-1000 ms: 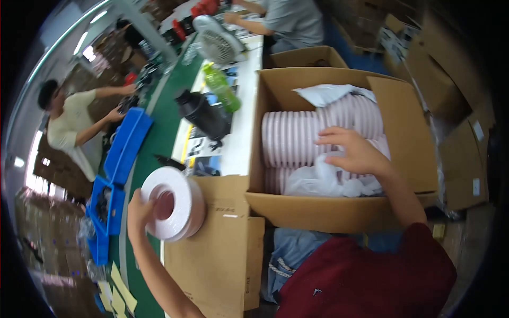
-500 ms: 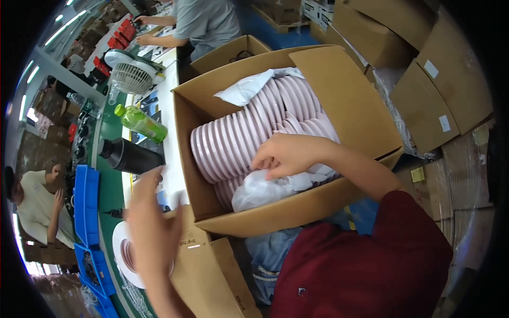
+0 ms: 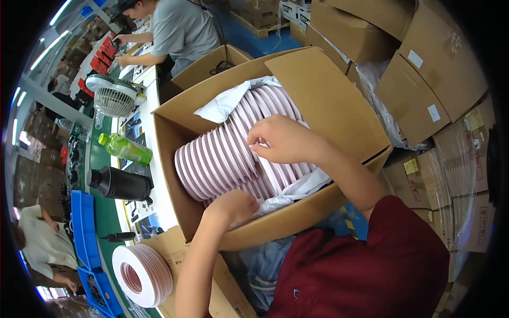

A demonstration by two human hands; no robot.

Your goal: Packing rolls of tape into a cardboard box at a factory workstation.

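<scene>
Right fingers [image 3: 258, 134] curl narrow over the white rings [image 3: 212, 161]; I cannot tell whether they grip any. Left fingers [image 3: 247, 204] bunch beside the white plastic [image 3: 298, 192], their hold hidden. Many rings are still inside the cardboard box [image 3: 289, 225]; 1 stack [image 3: 160, 269] is out, at the table [image 3: 161, 195].

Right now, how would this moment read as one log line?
left hand: beside white plastic; right hand: at pale rings inside carton; another ring stack: outside
</scene>
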